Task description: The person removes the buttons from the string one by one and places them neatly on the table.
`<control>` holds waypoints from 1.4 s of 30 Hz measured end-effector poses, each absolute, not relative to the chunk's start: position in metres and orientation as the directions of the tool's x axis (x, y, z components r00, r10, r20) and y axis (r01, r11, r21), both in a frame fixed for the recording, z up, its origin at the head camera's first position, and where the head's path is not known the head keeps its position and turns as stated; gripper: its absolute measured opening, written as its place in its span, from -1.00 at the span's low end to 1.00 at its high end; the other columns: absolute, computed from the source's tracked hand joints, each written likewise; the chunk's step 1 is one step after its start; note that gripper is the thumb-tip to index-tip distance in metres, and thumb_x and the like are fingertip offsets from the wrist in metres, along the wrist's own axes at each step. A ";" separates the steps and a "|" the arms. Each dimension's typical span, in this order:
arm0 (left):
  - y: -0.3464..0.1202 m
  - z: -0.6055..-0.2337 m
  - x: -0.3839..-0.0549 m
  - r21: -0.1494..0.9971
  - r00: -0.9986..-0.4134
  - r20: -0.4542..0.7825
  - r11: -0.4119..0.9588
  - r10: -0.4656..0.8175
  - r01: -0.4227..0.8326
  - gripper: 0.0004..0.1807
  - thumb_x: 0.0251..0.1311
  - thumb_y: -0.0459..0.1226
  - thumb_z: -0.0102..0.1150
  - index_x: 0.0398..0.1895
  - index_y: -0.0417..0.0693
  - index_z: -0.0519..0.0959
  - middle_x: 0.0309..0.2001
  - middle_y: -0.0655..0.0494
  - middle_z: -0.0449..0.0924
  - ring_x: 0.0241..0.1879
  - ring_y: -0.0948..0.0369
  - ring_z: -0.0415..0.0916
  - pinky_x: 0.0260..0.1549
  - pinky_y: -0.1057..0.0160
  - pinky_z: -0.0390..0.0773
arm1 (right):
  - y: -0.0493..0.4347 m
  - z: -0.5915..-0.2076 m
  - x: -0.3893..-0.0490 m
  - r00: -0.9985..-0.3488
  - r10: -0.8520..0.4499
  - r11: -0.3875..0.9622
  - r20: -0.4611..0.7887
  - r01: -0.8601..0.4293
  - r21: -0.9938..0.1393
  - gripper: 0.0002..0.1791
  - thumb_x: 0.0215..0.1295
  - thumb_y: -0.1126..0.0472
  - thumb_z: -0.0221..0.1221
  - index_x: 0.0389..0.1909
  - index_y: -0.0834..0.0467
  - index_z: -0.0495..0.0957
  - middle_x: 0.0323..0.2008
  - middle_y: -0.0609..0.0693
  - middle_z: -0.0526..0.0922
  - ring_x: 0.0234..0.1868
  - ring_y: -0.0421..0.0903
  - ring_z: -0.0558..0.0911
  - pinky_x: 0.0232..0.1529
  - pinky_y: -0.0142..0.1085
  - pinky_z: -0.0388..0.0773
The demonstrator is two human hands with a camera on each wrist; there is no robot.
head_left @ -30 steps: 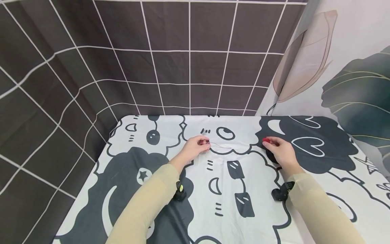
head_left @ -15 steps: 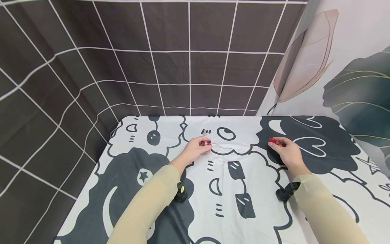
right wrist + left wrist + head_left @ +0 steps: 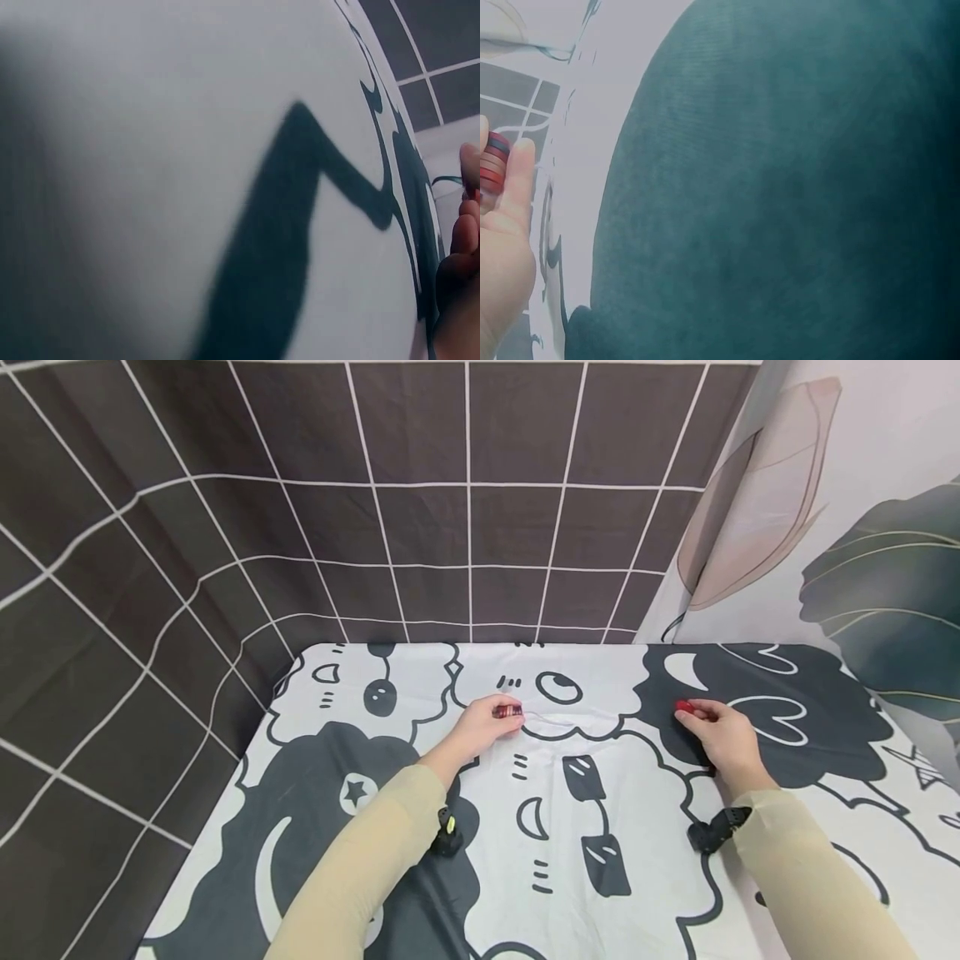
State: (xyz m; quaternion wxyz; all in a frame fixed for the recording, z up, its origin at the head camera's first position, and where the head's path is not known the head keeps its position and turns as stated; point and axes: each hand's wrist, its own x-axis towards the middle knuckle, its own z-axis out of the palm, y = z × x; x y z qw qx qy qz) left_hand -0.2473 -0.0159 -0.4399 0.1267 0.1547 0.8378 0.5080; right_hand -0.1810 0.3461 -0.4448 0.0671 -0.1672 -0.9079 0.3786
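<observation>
Between thumb and fingers, my left hand [image 3: 478,727] holds a small banded stack [image 3: 507,712] over the middle of the cloth. The left wrist view shows the stack [image 3: 493,163] at its left edge, with red, pinkish and dark round layers side by side. To the right, above a dark printed patch, my right hand [image 3: 726,739] pinches a small bright red round piece [image 3: 683,706]. The two hands are well apart. At the right edge of the right wrist view my right hand [image 3: 465,247] is partly cut off, and its fingers mostly hide the red piece.
A white and dark grey cartoon-print cloth [image 3: 525,877] covers the surface under both arms. Behind it and on the left hangs a dark curtain [image 3: 420,527] with a white grid. A pale leaf-patterned curtain [image 3: 885,460] hangs at the right.
My right hand has moved to the right with the red piece, widening the gap between the hands. My left hand stays almost in place with the stack.
</observation>
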 end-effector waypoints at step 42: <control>-0.019 -0.443 -0.247 0.890 -0.926 -0.045 0.435 0.375 0.133 -0.62 0.18 -0.20 0.25 0.07 -0.08 0.53 -0.08 0.08 0.57 -0.09 0.21 0.49 -0.11 0.31 0.50 | 0.363 -0.441 -0.179 -0.990 0.134 0.863 -0.043 0.138 -0.487 -0.51 0.25 0.09 0.17 0.01 0.42 0.43 -0.18 0.33 0.53 -0.17 0.23 0.48 -0.13 0.11 0.37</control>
